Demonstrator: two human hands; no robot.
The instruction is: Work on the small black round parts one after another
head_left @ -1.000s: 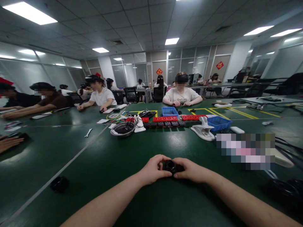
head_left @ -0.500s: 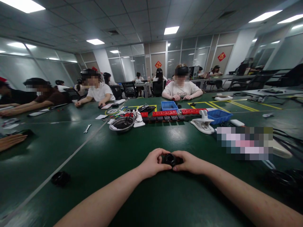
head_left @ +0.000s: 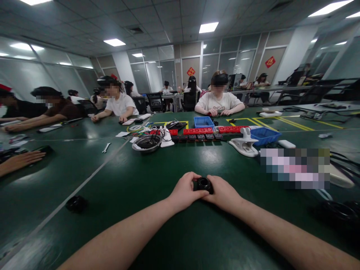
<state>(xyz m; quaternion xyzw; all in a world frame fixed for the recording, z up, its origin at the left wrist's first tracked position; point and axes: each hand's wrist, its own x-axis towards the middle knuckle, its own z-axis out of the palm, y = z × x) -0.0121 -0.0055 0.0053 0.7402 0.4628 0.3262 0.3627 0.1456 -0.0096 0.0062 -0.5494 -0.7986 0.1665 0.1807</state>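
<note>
A small black ring-shaped part point(head_left: 203, 183) with a round opening on top is between both hands, low over the green table point(head_left: 168, 165). My left hand point(head_left: 186, 190) grips it from the left, thumb at the front and fingers behind. From the right, my right hand point(head_left: 222, 190) wraps round its side, fingers bent against it. The underside of the part is hidden by the hands. Another black part point(head_left: 76, 204) lies on the table at the left, beside the pale seam line.
Ahead are a metal bowl point(head_left: 146, 144), red power strips point(head_left: 198, 131), a white clip point(head_left: 244, 144) and blue trays point(head_left: 203, 122). Black round parts point(head_left: 340, 210) lie at the right. A wrench point(head_left: 106, 147) and another person's hand point(head_left: 28, 159) are at the left. People sit opposite.
My right hand has closed further round the black part, its thumb and fingers shifted. The view has moved slightly. The other person's hand at the left shows more.
</note>
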